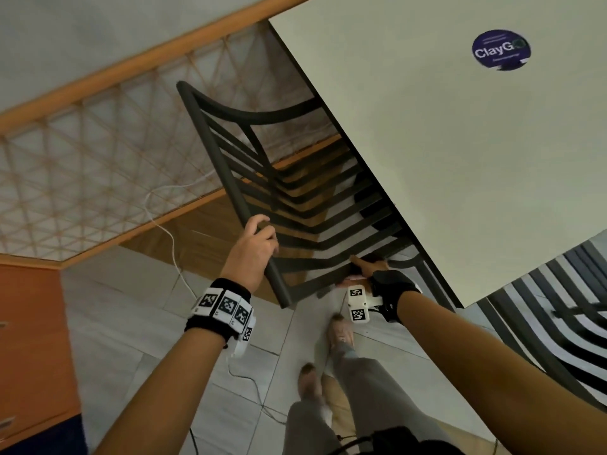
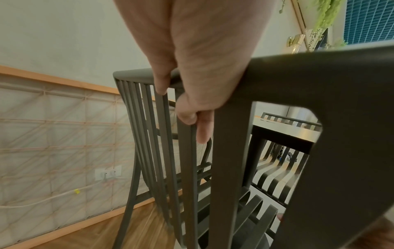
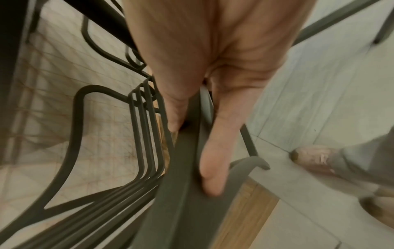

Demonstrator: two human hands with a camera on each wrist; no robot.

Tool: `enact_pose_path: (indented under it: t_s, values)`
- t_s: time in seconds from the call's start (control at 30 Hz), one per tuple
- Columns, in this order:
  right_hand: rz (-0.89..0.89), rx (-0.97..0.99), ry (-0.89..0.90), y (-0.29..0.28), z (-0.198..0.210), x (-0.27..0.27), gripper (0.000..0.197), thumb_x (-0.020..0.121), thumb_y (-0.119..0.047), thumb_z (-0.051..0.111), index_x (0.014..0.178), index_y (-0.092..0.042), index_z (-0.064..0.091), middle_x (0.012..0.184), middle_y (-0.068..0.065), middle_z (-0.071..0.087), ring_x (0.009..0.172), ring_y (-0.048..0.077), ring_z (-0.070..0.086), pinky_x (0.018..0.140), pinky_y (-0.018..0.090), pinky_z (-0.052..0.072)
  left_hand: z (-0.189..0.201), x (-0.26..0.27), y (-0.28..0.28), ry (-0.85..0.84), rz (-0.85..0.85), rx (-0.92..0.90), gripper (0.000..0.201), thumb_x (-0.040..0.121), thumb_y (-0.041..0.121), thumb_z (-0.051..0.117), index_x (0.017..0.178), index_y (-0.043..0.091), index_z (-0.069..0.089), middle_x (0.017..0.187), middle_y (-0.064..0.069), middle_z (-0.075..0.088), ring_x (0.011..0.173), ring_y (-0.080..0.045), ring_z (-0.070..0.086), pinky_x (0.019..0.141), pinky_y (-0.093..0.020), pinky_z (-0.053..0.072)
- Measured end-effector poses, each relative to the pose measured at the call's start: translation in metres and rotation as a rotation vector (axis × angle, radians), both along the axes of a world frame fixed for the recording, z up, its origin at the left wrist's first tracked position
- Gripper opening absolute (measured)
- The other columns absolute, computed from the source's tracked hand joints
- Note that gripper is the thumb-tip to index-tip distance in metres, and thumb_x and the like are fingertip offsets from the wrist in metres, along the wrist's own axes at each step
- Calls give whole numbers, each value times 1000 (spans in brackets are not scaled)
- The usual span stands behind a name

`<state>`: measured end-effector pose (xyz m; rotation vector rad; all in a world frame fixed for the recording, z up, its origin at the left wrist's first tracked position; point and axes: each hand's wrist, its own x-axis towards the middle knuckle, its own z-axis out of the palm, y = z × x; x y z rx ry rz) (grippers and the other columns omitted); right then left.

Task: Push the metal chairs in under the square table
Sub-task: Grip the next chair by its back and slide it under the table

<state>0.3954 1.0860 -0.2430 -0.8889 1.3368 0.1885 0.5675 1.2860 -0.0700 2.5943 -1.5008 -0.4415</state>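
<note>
A dark metal slatted chair stands with its seat partly under the pale square table, which carries a round blue sticker. My left hand grips the backrest's top rail near one end. In the left wrist view that hand has its fingers curled over the rail of the chair. My right hand holds the same backrest close to the table's edge. The right wrist view shows this hand with thumb and fingers on either side of the rail. A second slatted chair stands at the table's right side.
A lattice wall panel with a wooden frame runs behind the chair. A white cable trails over the floor from a wall socket. An orange cabinet stands at the left. My feet are on the tiles just behind the chair.
</note>
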Motion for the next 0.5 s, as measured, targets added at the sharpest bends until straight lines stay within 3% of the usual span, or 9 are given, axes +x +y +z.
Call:
enact_pose_path:
  t_s: [0.07,0.13,0.17,0.2,0.27,0.3,0.33,0.4,0.5]
  values:
    - [-98,53,-65,10,50,-12,73,81,-19,75,140,-17,33,133,22,54,83,38,65,49,42,60,6,-4,0,-41,-6,20,27,70,-6,68,91,10,68,114,-5,58,133,-25,33,106,-46,41]
    - [-112,82,-86,16,76,-40,73,90,-9,63,147,-24,20,137,28,46,91,44,60,41,41,57,9,-14,3,-78,-23,50,34,67,-6,69,97,10,66,117,-6,56,131,-27,36,101,-47,43]
    - [-98,69,-79,17,81,-59,77,91,-7,61,150,-22,14,139,30,44,98,46,59,43,43,58,9,-22,5,-97,-39,63,39,66,-6,70,101,9,64,119,-8,55,131,-27,36,100,-48,44]
    - [-83,41,-55,18,84,-79,80,90,-4,61,151,-18,11,140,30,44,106,46,58,53,47,61,7,-32,8,-114,-53,79,44,64,-6,71,105,6,62,121,-10,54,131,-28,36,100,-47,45]
    - [-35,-20,18,17,84,-124,80,86,1,64,149,-8,15,137,31,47,116,42,58,80,56,57,0,-59,15,-130,-54,83,49,63,-4,73,109,4,60,122,-12,54,130,-29,36,102,-46,46]
    - [-57,-43,43,17,84,-146,77,85,1,65,147,-5,20,135,31,50,114,42,59,88,58,54,-3,-74,20,-129,-48,71,49,65,-2,71,111,5,60,122,-11,55,130,-28,37,103,-45,45]
    - [-108,-64,53,14,85,-168,72,85,0,66,145,-3,26,130,31,52,106,42,63,88,56,54,-5,-91,24,-134,-39,57,47,67,0,70,113,5,59,123,-11,55,130,-28,37,104,-44,45]
    - [-168,-127,70,6,98,-205,57,89,-8,61,140,2,36,124,31,57,85,37,68,68,43,61,-8,-127,31,-116,-11,1,41,71,4,67,111,7,60,122,-11,56,128,-30,41,97,-47,49]
    - [-200,-180,99,-14,127,-261,42,92,-5,57,131,6,44,113,30,60,81,34,66,46,33,58,-12,-181,30,85,29,-93,33,73,2,64,105,8,63,115,-11,60,114,-30,53,88,-46,50]
